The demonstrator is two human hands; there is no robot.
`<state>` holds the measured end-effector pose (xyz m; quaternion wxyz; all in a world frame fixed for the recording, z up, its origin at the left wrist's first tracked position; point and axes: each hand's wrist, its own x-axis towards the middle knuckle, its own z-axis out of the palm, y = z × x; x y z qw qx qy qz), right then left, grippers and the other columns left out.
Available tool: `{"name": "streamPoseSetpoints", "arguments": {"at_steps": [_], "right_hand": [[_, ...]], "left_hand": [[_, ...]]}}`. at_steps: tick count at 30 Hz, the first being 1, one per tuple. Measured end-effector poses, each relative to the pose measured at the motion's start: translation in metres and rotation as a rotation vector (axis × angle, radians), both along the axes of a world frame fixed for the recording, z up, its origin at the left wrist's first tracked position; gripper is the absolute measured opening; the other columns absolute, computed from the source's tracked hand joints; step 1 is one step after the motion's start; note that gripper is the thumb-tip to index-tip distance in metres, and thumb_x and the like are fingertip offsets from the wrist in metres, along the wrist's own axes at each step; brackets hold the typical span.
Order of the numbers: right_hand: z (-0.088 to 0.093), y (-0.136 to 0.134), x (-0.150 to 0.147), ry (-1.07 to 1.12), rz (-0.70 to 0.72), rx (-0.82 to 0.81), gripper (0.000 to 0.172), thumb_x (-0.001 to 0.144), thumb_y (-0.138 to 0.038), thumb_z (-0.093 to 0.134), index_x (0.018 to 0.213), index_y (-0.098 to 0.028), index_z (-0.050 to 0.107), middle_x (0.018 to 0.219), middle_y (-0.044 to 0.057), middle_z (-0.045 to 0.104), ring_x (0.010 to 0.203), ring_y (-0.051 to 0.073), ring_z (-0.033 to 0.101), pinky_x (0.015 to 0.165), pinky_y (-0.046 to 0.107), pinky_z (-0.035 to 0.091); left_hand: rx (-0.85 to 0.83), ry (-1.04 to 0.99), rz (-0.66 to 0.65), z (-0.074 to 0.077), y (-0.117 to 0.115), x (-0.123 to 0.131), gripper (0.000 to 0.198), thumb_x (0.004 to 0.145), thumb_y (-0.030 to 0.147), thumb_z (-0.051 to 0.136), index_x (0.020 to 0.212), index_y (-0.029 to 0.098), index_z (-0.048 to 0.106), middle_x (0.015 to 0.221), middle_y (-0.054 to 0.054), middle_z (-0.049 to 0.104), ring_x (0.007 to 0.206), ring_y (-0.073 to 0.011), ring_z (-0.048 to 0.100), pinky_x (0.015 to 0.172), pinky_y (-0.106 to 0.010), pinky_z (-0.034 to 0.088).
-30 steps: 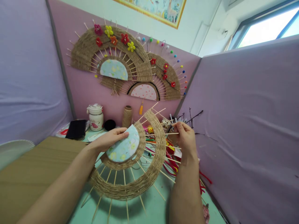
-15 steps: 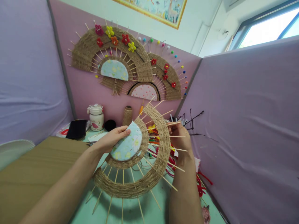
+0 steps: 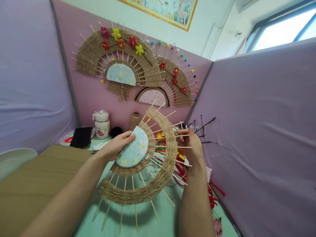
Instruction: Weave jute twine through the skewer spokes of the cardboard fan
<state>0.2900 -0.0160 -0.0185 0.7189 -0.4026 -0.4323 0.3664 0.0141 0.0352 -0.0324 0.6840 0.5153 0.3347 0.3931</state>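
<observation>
I hold a woven jute fan (image 3: 158, 179) with wooden skewer spokes upright over the green table. My left hand (image 3: 114, 147) grips its pale blue floral half-disc centre (image 3: 134, 149), thumb on the front. My right hand (image 3: 190, 147) is behind the fan's right edge, fingers curled around the skewer tips (image 3: 182, 135) that stick out there. Most of its fingers are hidden by the spokes.
Two finished fans with flowers (image 3: 118, 56) and pompoms (image 3: 176, 82) hang on the pink back panel. A white jar (image 3: 101, 124), a jute spool (image 3: 135, 119), a black pouch (image 3: 80, 136), coloured pipe cleaners (image 3: 181, 169) and dark twigs (image 3: 204, 126) lie behind. A cardboard sheet (image 3: 29, 181) sits left.
The fan has been lifted and turned slightly anticlockwise. My right hand shifted from pinching one skewer tip in front to curling behind the fan's right edge.
</observation>
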Motion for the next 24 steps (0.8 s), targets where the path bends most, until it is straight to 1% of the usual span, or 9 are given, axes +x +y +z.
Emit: {"name": "streamPoseSetpoints", "arguments": {"at_steps": [4, 8, 12, 15, 18, 21, 24], "right_hand": [[0.0, 0.001, 0.005, 0.019, -0.067, 0.0, 0.055, 0.071, -0.073, 0.066, 0.065, -0.018, 0.067, 0.048, -0.005, 0.044, 0.042, 0.009, 0.036, 0.043, 0.026, 0.027], [0.003, -0.004, 0.006, 0.02, -0.135, 0.042, 0.054, 0.068, -0.071, 0.07, 0.068, -0.017, 0.069, 0.052, -0.005, 0.045, 0.044, 0.007, 0.036, 0.041, 0.024, 0.025], [0.007, -0.011, 0.003, -0.051, -0.248, 0.093, 0.047, 0.072, -0.064, 0.072, 0.071, -0.018, 0.072, 0.055, -0.003, 0.049, 0.045, 0.007, 0.036, 0.04, 0.023, 0.022], [0.01, -0.013, 0.001, -0.101, -0.326, 0.114, 0.045, 0.074, -0.063, 0.071, 0.07, -0.018, 0.072, 0.053, -0.003, 0.048, 0.044, 0.007, 0.036, 0.04, 0.023, 0.022], [0.011, -0.014, 0.001, -0.094, -0.382, 0.158, 0.044, 0.074, -0.061, 0.071, 0.067, -0.018, 0.072, 0.053, -0.003, 0.049, 0.043, 0.007, 0.036, 0.04, 0.024, 0.023], [0.011, -0.014, 0.001, -0.063, -0.378, 0.174, 0.042, 0.074, -0.06, 0.072, 0.066, -0.019, 0.071, 0.054, -0.003, 0.05, 0.045, 0.007, 0.037, 0.04, 0.023, 0.025], [0.011, -0.014, 0.001, -0.044, -0.288, 0.137, 0.042, 0.072, -0.061, 0.073, 0.066, -0.019, 0.071, 0.054, -0.003, 0.051, 0.045, 0.007, 0.038, 0.04, 0.022, 0.025]], "left_hand": [[-0.008, 0.015, 0.014, 0.002, 0.002, -0.002, 0.038, 0.071, 0.036, 0.081, 0.1, 0.017, 0.067, 0.081, -0.004, 0.074, 0.061, -0.0145, 0.065, 0.056, -0.023, 0.053], [-0.009, 0.006, 0.051, 0.004, 0.002, -0.002, 0.034, 0.071, 0.035, 0.08, 0.097, 0.018, 0.067, 0.081, -0.004, 0.074, 0.063, -0.0153, 0.066, 0.058, -0.025, 0.054], [0.006, 0.018, 0.083, 0.005, 0.002, -0.002, 0.031, 0.071, 0.035, 0.08, 0.094, 0.019, 0.067, 0.077, -0.003, 0.072, 0.063, -0.0162, 0.066, 0.058, -0.025, 0.054], [0.023, 0.036, 0.09, 0.005, 0.002, -0.003, 0.031, 0.071, 0.036, 0.079, 0.094, 0.019, 0.067, 0.075, -0.003, 0.072, 0.063, -0.0165, 0.066, 0.057, -0.025, 0.052], [0.045, 0.045, 0.087, 0.004, 0.002, -0.004, 0.032, 0.07, 0.038, 0.08, 0.093, 0.019, 0.067, 0.075, -0.002, 0.071, 0.064, -0.0164, 0.065, 0.057, -0.024, 0.052], [0.044, 0.031, 0.089, 0.003, 0.001, -0.004, 0.033, 0.069, 0.038, 0.081, 0.091, 0.019, 0.066, 0.074, 0.0, 0.071, 0.063, -0.0149, 0.064, 0.057, -0.023, 0.052], [0.034, 0.006, 0.093, 0.004, 0.001, -0.003, 0.031, 0.07, 0.038, 0.081, 0.087, 0.019, 0.064, 0.069, 0.002, 0.068, 0.058, -0.0126, 0.062, 0.055, -0.022, 0.053]]}}
